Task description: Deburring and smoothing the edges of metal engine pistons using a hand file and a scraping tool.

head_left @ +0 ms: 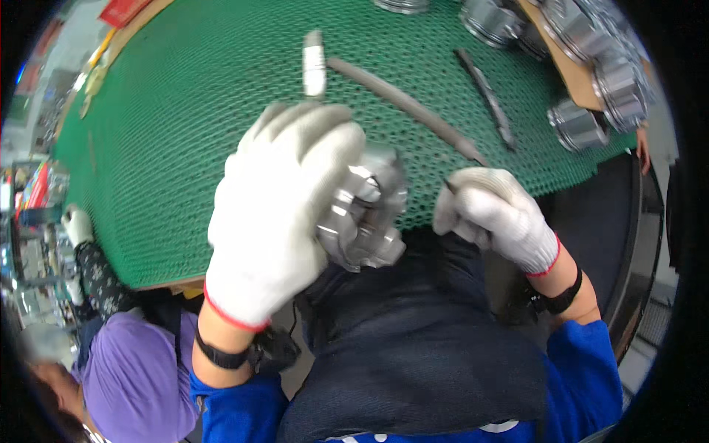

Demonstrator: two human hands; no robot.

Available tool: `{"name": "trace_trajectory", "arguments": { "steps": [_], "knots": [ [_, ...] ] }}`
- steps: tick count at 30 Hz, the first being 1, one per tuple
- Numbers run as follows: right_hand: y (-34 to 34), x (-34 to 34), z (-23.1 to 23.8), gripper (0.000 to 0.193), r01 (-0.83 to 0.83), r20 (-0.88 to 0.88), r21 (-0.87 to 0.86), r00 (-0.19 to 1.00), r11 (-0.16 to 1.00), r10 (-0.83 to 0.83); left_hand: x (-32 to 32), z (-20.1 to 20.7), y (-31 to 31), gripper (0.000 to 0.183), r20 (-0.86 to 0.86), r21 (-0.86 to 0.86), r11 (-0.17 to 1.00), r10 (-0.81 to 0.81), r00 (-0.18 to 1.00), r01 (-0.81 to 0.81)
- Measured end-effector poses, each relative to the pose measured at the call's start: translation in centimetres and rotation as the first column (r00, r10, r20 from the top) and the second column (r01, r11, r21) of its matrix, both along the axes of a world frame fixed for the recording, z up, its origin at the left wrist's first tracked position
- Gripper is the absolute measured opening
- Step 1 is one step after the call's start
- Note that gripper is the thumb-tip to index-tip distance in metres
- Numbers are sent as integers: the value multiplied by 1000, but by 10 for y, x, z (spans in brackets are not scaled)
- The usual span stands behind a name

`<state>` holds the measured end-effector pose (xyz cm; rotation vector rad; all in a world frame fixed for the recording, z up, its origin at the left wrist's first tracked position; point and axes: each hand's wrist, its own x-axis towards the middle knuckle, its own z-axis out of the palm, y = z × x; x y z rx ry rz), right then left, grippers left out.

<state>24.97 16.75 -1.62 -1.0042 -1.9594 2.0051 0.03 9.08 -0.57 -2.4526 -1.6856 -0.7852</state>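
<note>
My left hand [284,192], in a white knit glove with a red cuff, is closed round a shiny metal piston [367,221]. Its open, hollow side faces partly up, and motion blurs it a little. To the right, my gloved right hand [491,210] is apart from the piston, its fingers pinched together. A small dark tip pokes out between thumb and forefinger; the rest is hidden. Beyond my hands lie a short pale stick with a white wrap [314,65], a long grey bar [406,107] and a slim dark tool [486,100].
Green perforated matting [162,111] covers the table. Several more pistons stand at the far right, some on a wooden board [572,63], with one piston [578,125] on the mat beside it. At the left, a person in a purple head covering [136,376] works close by.
</note>
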Motion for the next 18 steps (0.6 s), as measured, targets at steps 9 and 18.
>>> {"name": "trace_trajectory", "arguments": {
  "steps": [9, 18],
  "knots": [
    [-2, -17, -12, 28, -30, -31, 456, 998, 890, 50, 48, 1, -11, 45, -186, 30, 973, 230, 955, -229],
    [2, -16, -20, 27, -11, -72, 678, 994, 735, 82, 42, 24, 26, 35, -208, -242, 953, 132, 969, -181]
  ]
}}
